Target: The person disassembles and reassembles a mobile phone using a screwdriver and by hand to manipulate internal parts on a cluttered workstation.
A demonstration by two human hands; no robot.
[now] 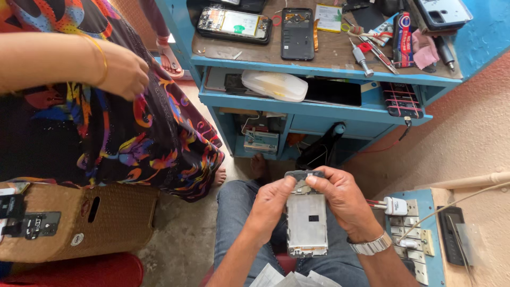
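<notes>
Opened phone [307, 222], both hands gripping, blue shelf [319, 102] holding phones

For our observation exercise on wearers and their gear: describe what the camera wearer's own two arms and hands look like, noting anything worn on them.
Both forearms are bare, with no sleeves in view. The right hand has a silver metal-link wristwatch at its wrist. The left hand wears no watch or gloves; whether it carries a ring cannot be told.

phone frame [307, 223] between hands, workbench [319, 101] behind
</notes>
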